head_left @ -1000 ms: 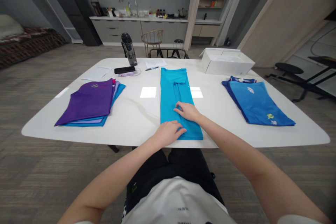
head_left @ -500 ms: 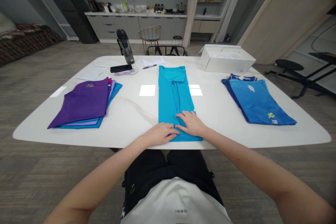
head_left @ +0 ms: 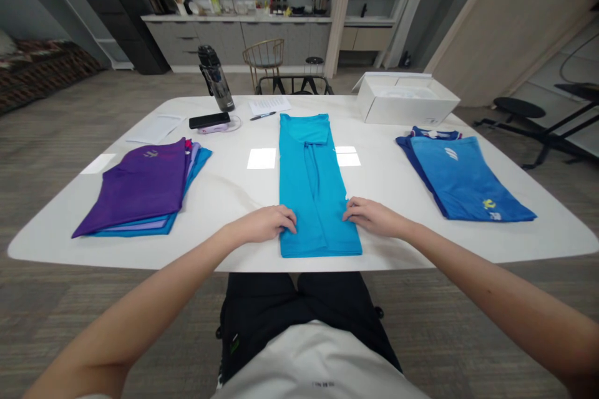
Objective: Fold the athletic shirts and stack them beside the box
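A turquoise T-shirt (head_left: 299, 187), folded lengthwise into a long strip, lies flat in the middle of the white table (head_left: 234, 246). One sleeve is laid over its far part, and a crease runs down its length. My left hand (head_left: 267, 223) is at the strip's left edge, fingers curled closed on the fabric. On the opposite edge, slightly farther from me, my right hand (head_left: 372, 216) pinches the cloth between thumb and fingers. The fingertips partly cover the edges they grip.
Folded purple and blue shirts (head_left: 140, 184) are stacked at left, folded blue shirts (head_left: 468, 177) at right. Farther back are a phone (head_left: 209, 120), a dark bottle (head_left: 218, 81), a pen (head_left: 262, 116), papers (head_left: 156, 129) and an open white box (head_left: 405, 103).
My hands have parted from the middle of the near end: the left moved out to the left edge, the right to the right edge. The T-shirt stays flat.
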A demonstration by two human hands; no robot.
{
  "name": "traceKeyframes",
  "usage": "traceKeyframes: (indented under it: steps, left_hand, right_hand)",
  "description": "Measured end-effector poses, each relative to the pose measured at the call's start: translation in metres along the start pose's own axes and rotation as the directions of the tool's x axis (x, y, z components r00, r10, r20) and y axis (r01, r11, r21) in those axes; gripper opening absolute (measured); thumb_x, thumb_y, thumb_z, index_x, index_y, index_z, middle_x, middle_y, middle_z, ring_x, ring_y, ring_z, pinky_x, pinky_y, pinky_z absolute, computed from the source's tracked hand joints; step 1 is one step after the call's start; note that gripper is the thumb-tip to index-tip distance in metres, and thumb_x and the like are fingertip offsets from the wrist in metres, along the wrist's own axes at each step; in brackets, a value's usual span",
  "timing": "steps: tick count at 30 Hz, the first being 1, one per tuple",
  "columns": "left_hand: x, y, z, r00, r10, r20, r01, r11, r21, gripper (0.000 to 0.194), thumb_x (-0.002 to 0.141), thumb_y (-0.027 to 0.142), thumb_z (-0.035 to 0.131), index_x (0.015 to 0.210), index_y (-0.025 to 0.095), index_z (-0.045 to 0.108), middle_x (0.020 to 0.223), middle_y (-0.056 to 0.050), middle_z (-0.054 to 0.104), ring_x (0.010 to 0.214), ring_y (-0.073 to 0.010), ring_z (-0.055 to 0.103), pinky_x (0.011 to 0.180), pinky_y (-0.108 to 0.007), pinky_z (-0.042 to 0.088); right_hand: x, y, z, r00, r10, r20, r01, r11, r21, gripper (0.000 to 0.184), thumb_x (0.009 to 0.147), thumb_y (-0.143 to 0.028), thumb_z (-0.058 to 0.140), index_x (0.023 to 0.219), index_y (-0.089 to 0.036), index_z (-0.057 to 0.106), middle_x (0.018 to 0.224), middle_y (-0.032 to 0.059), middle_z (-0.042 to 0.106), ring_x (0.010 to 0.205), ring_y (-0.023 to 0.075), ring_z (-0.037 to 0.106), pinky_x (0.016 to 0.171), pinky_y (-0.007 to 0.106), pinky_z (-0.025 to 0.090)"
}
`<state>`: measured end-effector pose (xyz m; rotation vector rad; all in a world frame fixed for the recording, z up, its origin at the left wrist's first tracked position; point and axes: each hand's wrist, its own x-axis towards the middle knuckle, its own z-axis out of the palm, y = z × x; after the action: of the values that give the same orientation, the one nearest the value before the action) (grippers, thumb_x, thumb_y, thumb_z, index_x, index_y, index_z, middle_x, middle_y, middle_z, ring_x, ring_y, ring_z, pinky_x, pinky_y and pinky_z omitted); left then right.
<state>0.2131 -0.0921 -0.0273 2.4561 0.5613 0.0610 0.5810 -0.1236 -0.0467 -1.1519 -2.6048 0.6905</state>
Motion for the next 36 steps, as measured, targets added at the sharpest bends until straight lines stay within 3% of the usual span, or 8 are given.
traceKeyframes:
  steps: [3, 8, 15, 18, 22, 27, 31, 36]
  left_hand:
    - [0.005, -0.006, 0.003, 1.0, 0.028, 0.001, -0.028, 1.0, -0.005, 0.016, 0.094, 0.024, 0.064, 0.102, 0.027, 0.078, 0.117, -0.005, 0.07, 0.112, -0.0215, 0.062, 0.1, -0.031, 0.044]
    - [0.013, -0.01, 0.01, 1.0, 0.001, -0.013, -0.001, 0.999, 0.05, 0.014, 0.095, 0.038, 0.066, 0.094, 0.027, 0.074, 0.108, -0.004, 0.066, 0.105, -0.021, 0.058, 0.095, -0.033, 0.038]
    - [0.018, 0.004, 0.004, 0.999, -0.019, 0.05, 0.011, 0.987, 0.159, 0.017, 0.101, 0.031, 0.056, 0.09, 0.023, 0.067, 0.102, -0.004, 0.064, 0.102, -0.0226, 0.054, 0.091, -0.035, 0.034]
    - [0.018, 0.009, -0.002, 0.995, -0.027, 0.094, 0.014, 0.991, 0.136, 0.005, 0.097, 0.028, 0.063, 0.097, 0.024, 0.067, 0.104, -0.003, 0.065, 0.103, -0.0225, 0.055, 0.091, -0.034, 0.034]
    - [0.02, 0.006, -0.005, 0.99, -0.007, 0.14, -0.003, 0.997, 0.071, 0.021, 0.088, 0.028, 0.074, 0.107, 0.028, 0.067, 0.108, -0.001, 0.067, 0.102, -0.0219, 0.057, 0.089, -0.033, 0.035]
    - [0.026, 0.005, 0.001, 0.984, -0.014, 0.175, 0.0, 0.997, 0.076, 0.004, 0.083, 0.026, 0.074, 0.084, 0.023, 0.071, 0.092, 0.0, 0.066, 0.093, -0.0205, 0.056, 0.083, -0.033, 0.035]
    - [0.03, 0.01, 0.01, 0.99, -0.015, 0.142, -0.003, 0.992, 0.127, 0.009, 0.076, 0.019, 0.074, 0.071, 0.02, 0.066, 0.082, -0.001, 0.064, 0.084, -0.0194, 0.055, 0.078, -0.034, 0.035]
    - [0.033, 0.011, -0.003, 0.992, -0.001, 0.13, 0.02, 0.989, -0.145, 0.01, 0.069, 0.014, 0.071, 0.069, 0.019, 0.062, 0.08, 0.001, 0.061, 0.077, -0.0157, 0.054, 0.076, -0.031, 0.039]
  right_hand:
    - [0.001, -0.001, 0.0, 1.0, 0.002, 0.019, -0.003, 1.0, 0.029, 0.021, 0.1, -0.035, 0.058, 0.106, -0.026, 0.075, 0.11, 0.0087, 0.063, 0.1, 0.0226, 0.062, 0.089, 0.036, 0.049]
    - [0.008, -0.005, 0.004, 0.997, -0.007, 0.071, 0.009, 0.999, -0.031, 0.023, 0.103, -0.036, 0.053, 0.1, -0.024, 0.072, 0.105, 0.0079, 0.062, 0.096, 0.022, 0.061, 0.086, 0.035, 0.045]
    - [0.016, -0.007, -0.004, 0.98, 0.027, 0.198, -0.012, 0.997, -0.077, 0.02, 0.104, -0.031, 0.05, 0.098, -0.024, 0.068, 0.101, 0.007, 0.062, 0.093, 0.0228, 0.06, 0.08, 0.034, 0.043]
    - [0.021, -0.01, -0.014, 0.965, 0.041, 0.259, -0.041, 0.999, -0.005, 0.013, 0.1, -0.028, 0.057, 0.095, -0.024, 0.068, 0.1, 0.0053, 0.062, 0.087, 0.0208, 0.061, 0.079, 0.032, 0.044]
    - [0.022, -0.015, -0.02, 0.948, 0.052, 0.314, -0.077, 0.995, 0.068, 0.017, 0.087, -0.033, 0.076, 0.102, -0.027, 0.071, 0.1, 0.0023, 0.061, 0.082, 0.0186, 0.06, 0.072, 0.029, 0.044]
    - [0.021, -0.018, -0.014, 0.918, 0.018, 0.396, -0.045, 0.997, 0.059, 0.009, 0.088, -0.033, 0.076, 0.091, -0.024, 0.073, 0.094, 0.0021, 0.057, 0.082, 0.018, 0.058, 0.073, 0.029, 0.04]
    - [0.021, -0.023, -0.011, 0.907, 0.021, 0.42, -0.036, 0.999, 0.028, 0.008, 0.093, -0.028, 0.069, 0.089, -0.022, 0.071, 0.092, 0.0032, 0.057, 0.084, 0.0194, 0.057, 0.075, 0.03, 0.039]
    - [0.025, -0.027, -0.026, 0.887, 0.023, 0.461, -0.151, 0.958, 0.243, 0.016, 0.097, -0.033, 0.062, 0.091, -0.019, 0.066, 0.099, 0.0045, 0.056, 0.086, 0.0178, 0.053, 0.078, 0.031, 0.04]
